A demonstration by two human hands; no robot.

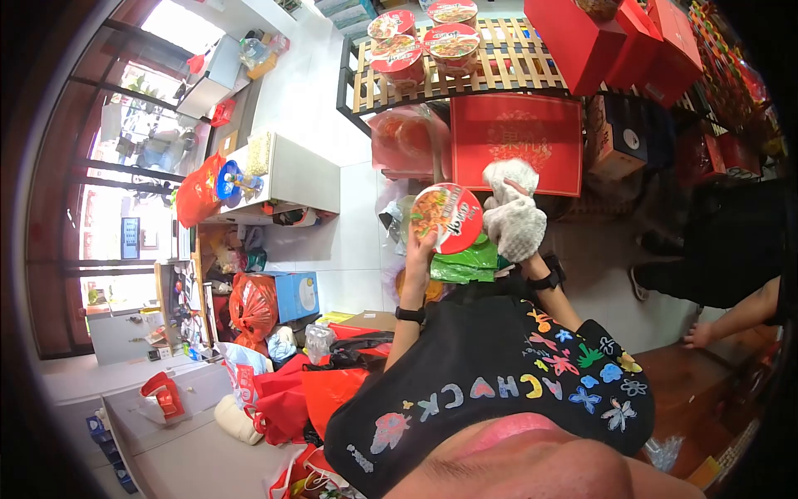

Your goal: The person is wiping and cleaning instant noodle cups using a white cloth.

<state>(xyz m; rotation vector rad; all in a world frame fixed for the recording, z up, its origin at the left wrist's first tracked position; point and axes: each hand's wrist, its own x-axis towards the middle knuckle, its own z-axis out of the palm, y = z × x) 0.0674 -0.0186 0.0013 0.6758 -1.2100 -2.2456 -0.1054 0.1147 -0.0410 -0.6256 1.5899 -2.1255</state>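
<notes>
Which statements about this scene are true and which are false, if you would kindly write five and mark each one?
1. The left hand holds a bowl. True.
2. The right hand holds a red box. False: it holds a cloth.
3. Four more bowls stand on the slatted rack. True.
4. The held bowl's lid is plain blue. False: it is red and white with a food picture.
5. Only one wrist wears a black band. False: both wrists do.
</notes>
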